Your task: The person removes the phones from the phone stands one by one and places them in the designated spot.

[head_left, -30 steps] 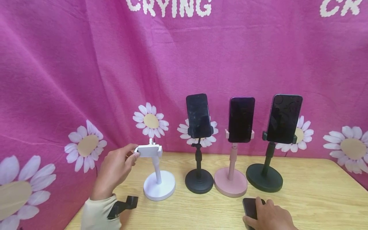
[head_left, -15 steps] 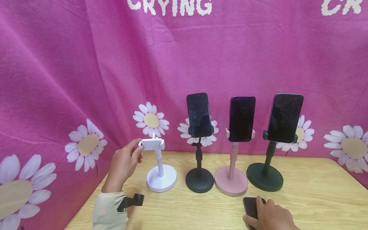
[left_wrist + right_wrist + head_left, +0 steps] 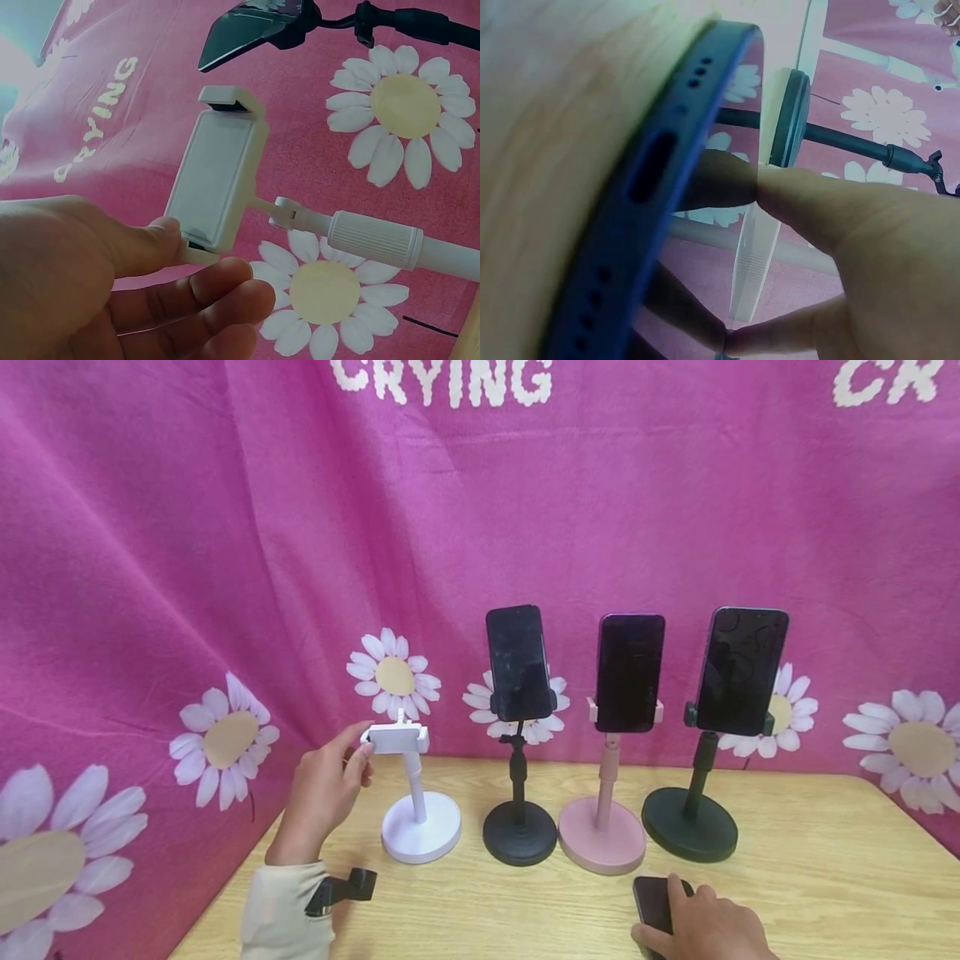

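Observation:
My left hand (image 3: 322, 789) pinches the left end of the clamp on a white phone stand (image 3: 422, 828). In the left wrist view the thumb lies on that clamp end, and the clamp's white pad (image 3: 212, 165) holds no phone. The stand's round base is on the table. My right hand (image 3: 712, 927) rests on a dark phone (image 3: 651, 897) lying flat in front of the pink stand. Up close in the right wrist view, thumb and fingertip touch the glossy screen, which mirrors them; the phone's edge (image 3: 649, 169) with its charging port faces the camera.
Right of the white stand, a black stand (image 3: 519, 835), a pink stand (image 3: 602, 837) and a dark green stand (image 3: 690, 827) each bear an upright phone. They stand on a wooden table (image 3: 810, 843) before a magenta cloth (image 3: 645, 502) with daisies. A black wrist mount (image 3: 341, 893) juts from the left sleeve.
The left hand and the white stand have shifted right and slightly farther back, the clamp now standing higher. The right hand and its phone stay in place.

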A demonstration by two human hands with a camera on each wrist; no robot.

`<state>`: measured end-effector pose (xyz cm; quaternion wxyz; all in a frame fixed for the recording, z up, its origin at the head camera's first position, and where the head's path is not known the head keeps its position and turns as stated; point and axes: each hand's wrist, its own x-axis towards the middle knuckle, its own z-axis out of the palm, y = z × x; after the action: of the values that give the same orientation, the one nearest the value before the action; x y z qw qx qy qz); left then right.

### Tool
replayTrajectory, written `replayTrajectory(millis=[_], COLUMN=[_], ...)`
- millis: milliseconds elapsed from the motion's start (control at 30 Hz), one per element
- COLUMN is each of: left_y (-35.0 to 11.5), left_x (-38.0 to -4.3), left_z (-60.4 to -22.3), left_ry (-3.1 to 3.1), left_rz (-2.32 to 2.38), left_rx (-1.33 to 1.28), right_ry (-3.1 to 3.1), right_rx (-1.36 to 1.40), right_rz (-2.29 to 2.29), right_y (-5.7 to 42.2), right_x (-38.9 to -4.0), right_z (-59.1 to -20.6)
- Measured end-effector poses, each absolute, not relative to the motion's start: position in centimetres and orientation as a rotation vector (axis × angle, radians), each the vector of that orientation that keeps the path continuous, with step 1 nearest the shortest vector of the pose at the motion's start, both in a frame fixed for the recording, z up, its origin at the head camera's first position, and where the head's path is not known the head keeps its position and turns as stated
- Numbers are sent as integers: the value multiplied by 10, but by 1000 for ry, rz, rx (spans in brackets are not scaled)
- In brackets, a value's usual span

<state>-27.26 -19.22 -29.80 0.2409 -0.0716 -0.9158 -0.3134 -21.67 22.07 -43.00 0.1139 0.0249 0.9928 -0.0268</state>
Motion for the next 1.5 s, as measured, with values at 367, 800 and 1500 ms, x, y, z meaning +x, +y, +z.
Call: replayTrajectory(millis=[367, 800, 1500], left_y=[-186, -133, -53], left_x=[-261, -242, -281], left_z=[-291, -283, -299], left_ry=[-2413, -2055, -2066], left_rz=[-783, -1070, -2076], left_rx=[-237, -642, -424], right_ry=[2983, 3213, 2526], right_rx=[14, -635, -651], right_rz=[-186, -1338, -2149], right_y=[219, 160, 111], right_x=[-210, -199, -257], right_z=[-396, -328, -306])
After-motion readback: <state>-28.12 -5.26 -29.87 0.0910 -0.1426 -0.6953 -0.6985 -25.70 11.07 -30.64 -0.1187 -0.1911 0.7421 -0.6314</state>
